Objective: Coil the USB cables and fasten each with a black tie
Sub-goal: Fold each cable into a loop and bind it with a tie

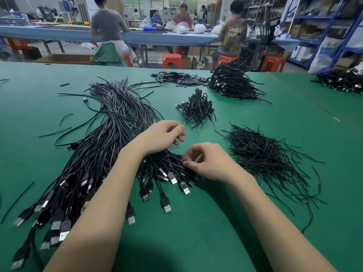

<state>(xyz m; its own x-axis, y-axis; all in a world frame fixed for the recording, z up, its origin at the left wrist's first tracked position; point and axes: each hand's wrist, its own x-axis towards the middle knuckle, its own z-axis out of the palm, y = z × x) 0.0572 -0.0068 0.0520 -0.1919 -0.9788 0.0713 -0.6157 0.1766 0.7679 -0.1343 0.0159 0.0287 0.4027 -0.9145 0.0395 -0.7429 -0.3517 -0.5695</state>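
A big sheaf of loose black USB cables [110,130] lies on the green table [196,232], plugs fanned toward me at the lower left. My right hand [208,161] pinches a USB plug [185,160] at the sheaf's near right edge, thumb and forefinger closed on it. My left hand [163,136] hovers over the sheaf, fingers loosely curled, holding nothing that I can make out. A heap of thin black ties [263,154] sits right of my right hand. A small pile of coiled, tied cables [196,108] lies beyond my hands.
A larger pile of finished cables [233,81] and a strip of flat black parts [178,78] lie at the table's far side; another cable pile [341,81] is at far right. Stray ties scatter at left. Several people sit at a blue bench behind, with orange stools.
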